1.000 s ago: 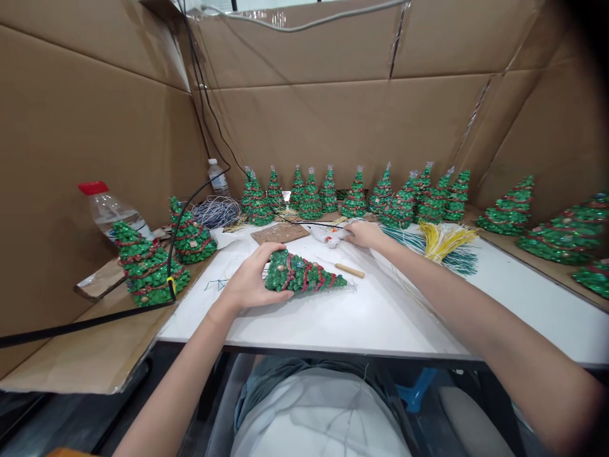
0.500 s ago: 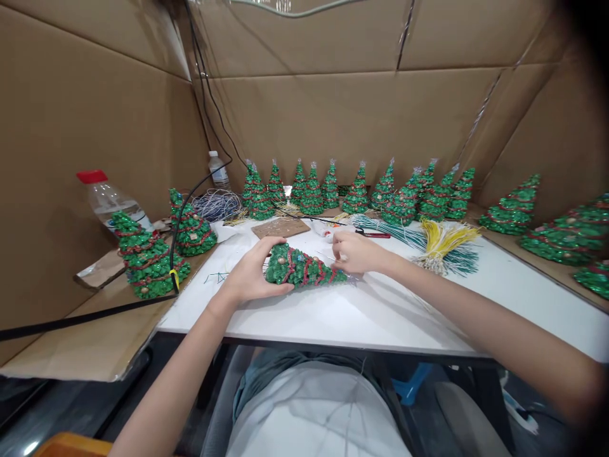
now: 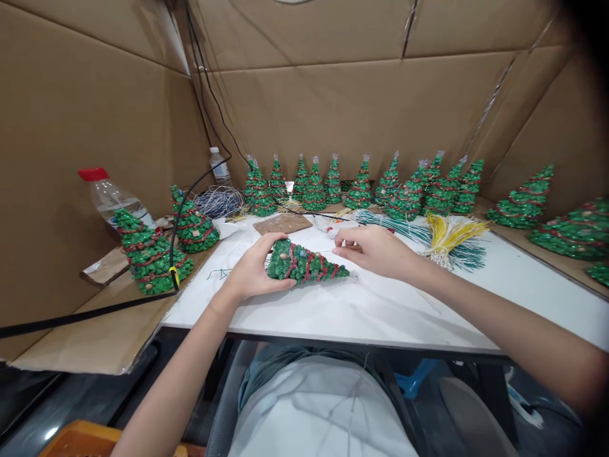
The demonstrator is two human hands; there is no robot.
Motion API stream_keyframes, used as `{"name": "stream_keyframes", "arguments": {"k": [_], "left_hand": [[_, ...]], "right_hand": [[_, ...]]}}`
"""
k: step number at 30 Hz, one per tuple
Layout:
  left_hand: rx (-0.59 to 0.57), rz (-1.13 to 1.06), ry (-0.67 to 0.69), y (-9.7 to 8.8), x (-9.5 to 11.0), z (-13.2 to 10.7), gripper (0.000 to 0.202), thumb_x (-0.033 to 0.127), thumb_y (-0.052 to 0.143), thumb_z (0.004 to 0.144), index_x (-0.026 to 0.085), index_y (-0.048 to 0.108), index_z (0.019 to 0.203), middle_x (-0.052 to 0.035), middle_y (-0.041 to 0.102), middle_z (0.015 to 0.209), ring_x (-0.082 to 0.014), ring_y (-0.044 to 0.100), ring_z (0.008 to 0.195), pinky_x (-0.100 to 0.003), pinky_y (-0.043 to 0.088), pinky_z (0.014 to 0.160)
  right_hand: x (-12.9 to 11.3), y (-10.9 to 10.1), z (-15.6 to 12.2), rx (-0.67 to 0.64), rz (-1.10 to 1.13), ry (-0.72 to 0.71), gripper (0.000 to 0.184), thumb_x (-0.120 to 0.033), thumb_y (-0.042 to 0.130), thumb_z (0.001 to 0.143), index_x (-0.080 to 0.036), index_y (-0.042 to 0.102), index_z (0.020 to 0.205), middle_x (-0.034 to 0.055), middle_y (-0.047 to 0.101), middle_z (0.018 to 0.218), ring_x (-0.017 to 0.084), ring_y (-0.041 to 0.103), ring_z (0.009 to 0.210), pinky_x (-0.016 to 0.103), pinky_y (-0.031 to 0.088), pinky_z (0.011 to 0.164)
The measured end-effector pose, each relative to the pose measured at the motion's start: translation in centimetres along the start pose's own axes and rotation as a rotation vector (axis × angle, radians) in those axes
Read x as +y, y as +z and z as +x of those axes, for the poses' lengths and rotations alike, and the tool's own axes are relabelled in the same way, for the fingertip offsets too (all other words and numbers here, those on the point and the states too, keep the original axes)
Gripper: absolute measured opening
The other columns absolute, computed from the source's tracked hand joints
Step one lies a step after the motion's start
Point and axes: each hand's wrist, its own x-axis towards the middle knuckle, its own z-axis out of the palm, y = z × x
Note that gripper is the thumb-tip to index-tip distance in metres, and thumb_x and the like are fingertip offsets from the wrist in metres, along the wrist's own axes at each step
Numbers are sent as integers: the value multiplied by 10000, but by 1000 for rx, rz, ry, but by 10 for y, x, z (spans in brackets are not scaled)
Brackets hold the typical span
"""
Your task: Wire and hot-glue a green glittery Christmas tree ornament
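My left hand (image 3: 257, 266) is wrapped around the wide base of a small green Christmas tree figurine (image 3: 304, 264), which lies on its side with its tip toward the right. Red garlands and small round ornaments cover it, and a clear star sits at its tip. Just above the tip, my right hand (image 3: 358, 247) is closed in a pinch. A thin pale strand (image 3: 325, 251), seemingly a wire, runs from the pinched fingertips toward the tree; its far end is hard to make out.
Several similar trees (image 3: 314, 185) stand along the back, with more at both sides. Yellow and green wire bundles (image 3: 445, 238) lie to the right. A brown board (image 3: 282, 223), a tangled wire coil (image 3: 219, 202) and a red-capped bottle (image 3: 117, 197) are farther back. A black cable (image 3: 85, 314) crosses the left.
My right hand has drawn slightly up and away from the tree's tip, its fingers still pinched. My left hand keeps its hold on the tree. The view has shifted a little.
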Motion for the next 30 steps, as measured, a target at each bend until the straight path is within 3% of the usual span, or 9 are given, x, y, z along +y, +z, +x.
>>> {"name": "stream_keyframes", "arguments": {"k": [3, 6, 15, 23, 27, 30], "left_hand": [[3, 3, -4, 0, 1, 0, 736, 411, 743, 614, 214, 427, 1249, -95, 524, 1275, -289, 506, 1176, -416, 415, 1007], [2, 7, -1, 1, 1, 0, 741, 407, 747, 618, 207, 418, 1250, -90, 520, 1272, -267, 506, 1171, -389, 412, 1009], [8, 0, 0, 2, 2, 0, 737, 406, 749, 613, 208, 411, 1236, -88, 522, 1250, -274, 509, 1159, -404, 412, 1002], [10, -42, -8, 3, 3, 1, 708, 385, 746, 608, 216, 417, 1212, -86, 538, 1209, -282, 529, 1124, -413, 434, 966], [18, -53, 16, 4, 3, 1, 698, 364, 746, 600, 217, 421, 1200, -88, 535, 1200, -282, 530, 1113, -415, 434, 958], [19, -67, 31, 4, 3, 1, 676, 359, 737, 619, 213, 416, 1197, -84, 536, 1187, -269, 533, 1102, -400, 436, 951]], "right_hand": [[-17, -8, -8, 136, -163, -89, 149, -302, 554, 840, -202, 633, 763, 28, 686, 793, 155, 607, 722, 241, 335, 594], [-31, -12, -13, 185, -208, -159, 169, -292, 543, 833, -201, 648, 738, 26, 692, 753, 159, 611, 704, 252, 316, 568], [-56, -12, -7, 11, -391, -198, 204, -244, 517, 837, -173, 669, 721, 52, 669, 701, 145, 542, 574, 280, 205, 494], [-76, -7, 5, -116, -514, -252, 164, -118, 514, 802, -140, 676, 811, 100, 666, 730, 164, 565, 573, 295, 197, 480], [-85, -2, 18, -190, -414, -317, 141, -114, 531, 781, -112, 671, 795, 126, 674, 762, 170, 572, 583, 288, 255, 494], [-79, -1, 29, -172, -220, -306, 132, -137, 536, 792, -115, 656, 740, 97, 667, 708, 158, 563, 591, 267, 300, 528]]}}
